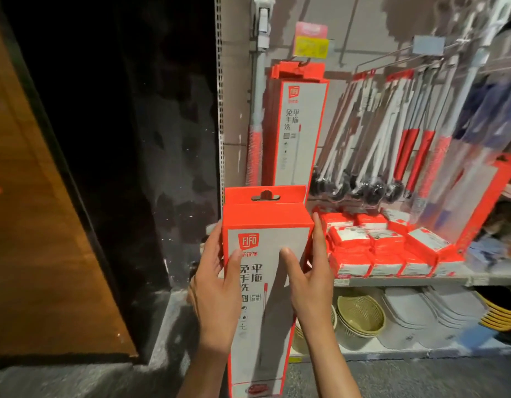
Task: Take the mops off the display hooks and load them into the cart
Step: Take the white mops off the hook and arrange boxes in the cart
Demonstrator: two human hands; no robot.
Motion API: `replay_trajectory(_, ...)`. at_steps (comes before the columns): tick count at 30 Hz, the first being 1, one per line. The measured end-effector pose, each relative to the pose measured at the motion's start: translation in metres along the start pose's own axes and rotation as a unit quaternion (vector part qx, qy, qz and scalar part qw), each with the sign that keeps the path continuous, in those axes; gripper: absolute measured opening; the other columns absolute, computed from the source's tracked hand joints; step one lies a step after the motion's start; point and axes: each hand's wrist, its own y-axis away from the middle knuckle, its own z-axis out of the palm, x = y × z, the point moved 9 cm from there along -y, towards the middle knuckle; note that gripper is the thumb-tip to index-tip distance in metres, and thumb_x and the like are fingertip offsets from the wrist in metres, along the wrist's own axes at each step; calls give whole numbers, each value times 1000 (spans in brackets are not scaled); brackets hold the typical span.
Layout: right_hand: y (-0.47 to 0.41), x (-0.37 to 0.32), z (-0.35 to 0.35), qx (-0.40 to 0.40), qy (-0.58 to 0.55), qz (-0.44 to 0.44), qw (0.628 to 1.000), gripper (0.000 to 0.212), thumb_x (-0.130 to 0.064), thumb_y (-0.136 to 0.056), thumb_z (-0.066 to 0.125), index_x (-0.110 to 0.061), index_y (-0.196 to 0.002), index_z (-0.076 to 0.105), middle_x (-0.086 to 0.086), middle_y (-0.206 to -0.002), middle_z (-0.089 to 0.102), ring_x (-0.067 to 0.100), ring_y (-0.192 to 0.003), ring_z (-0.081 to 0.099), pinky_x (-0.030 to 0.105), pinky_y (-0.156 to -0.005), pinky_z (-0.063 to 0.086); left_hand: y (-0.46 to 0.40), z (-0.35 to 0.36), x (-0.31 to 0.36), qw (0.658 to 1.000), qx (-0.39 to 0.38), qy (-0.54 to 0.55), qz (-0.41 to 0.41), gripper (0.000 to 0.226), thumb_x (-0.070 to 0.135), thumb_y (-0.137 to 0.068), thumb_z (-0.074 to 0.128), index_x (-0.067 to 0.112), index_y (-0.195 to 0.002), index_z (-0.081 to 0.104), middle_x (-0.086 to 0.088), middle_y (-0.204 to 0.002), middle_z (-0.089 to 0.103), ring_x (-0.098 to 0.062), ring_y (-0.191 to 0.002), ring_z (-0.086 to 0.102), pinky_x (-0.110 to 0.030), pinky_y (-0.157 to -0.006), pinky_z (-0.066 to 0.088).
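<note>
Both hands clamp the tall boxed mop (263, 282) from either side, left hand (217, 294) and right hand (309, 280), probably to steady its length. It's off the display hook (301, 62), below the boxes hanging there. No cart visible.

A tall orange-and-grey cardboard mop box (265, 282) stands upright between the left hand (217, 294) and the right hand (309, 282), in front of a matching boxed mop (299, 124) hanging on the display. Right of that hang white-handled brushes (363, 139), above a shelf (406, 280) of small orange-and-white packets (378, 248).
</note>
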Motion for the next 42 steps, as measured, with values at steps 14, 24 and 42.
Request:
replay_trajectory(14, -156, 26, -39, 57, 41, -62, 996, 79, -38, -87, 65, -76, -137, 18, -45, -127, 47, 3, -117, 58, 41, -101, 50, -103, 131, 36, 996, -12, -28, 87, 58, 58, -91, 49, 82, -131, 14, 18, -133, 63, -2, -109, 67, -23, -89, 54)
replay_trajectory(24, -262, 27, -51, 47, 119, -104, 986, 74, -47, -90, 60, -66, -145, 15, -3, -131, 67, 29, -98, 69, 45, -84, 55, -171, 194, 68, 990, 34, -25, 135, 63, 37, -96, 58, 70, -134, 20, 36, -110, 59, 19, -92, 62, -2, -68, 48)
replay_trajectory(42, -363, 7, -29, 35, 96, -77, 992, 70, -32, -96, 62, -46, -155, 25, -6, -128, 68, 22, -101, 67, 35, -82, 50, -280, 229, 100, 982, 13, -40, 183, 64, 28, -99, 60, 56, -142, 22, 36, -99, 57, 28, -84, 57, 2, -61, 43)
